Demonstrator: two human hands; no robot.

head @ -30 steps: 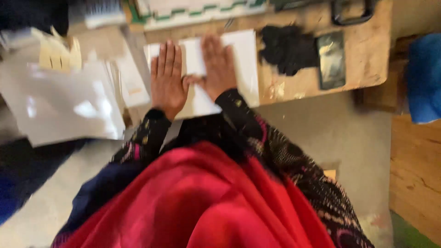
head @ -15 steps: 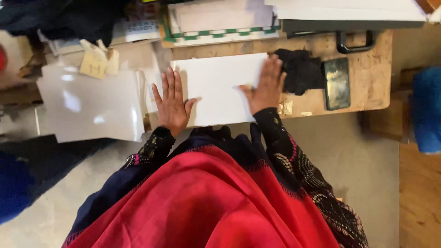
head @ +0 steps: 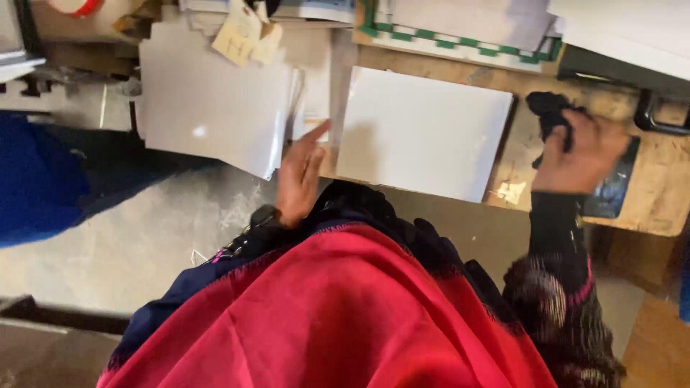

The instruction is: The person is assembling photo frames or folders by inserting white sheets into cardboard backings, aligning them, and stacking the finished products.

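Note:
A white rectangular sheet (head: 424,129) lies flat on the wooden table (head: 647,208) in front of me. My left hand (head: 298,176) hovers at the sheet's left edge, fingers together and stretched out, holding nothing. My right hand (head: 578,154) is to the right of the sheet, closed around a black cloth (head: 550,111). Under that hand lies a dark flat rectangular device (head: 611,190).
A stack of white sheets (head: 215,100) overhangs the table at the left, with yellowish paper tags (head: 244,36) on top. A green-and-white edged board (head: 467,43) lies at the back. A black handle (head: 658,118) sits at the far right. Grey floor lies below.
My right hand left the white sheet, moved right and took hold of the black cloth. My left hand lifted off the sheet to its left edge. The view shifted.

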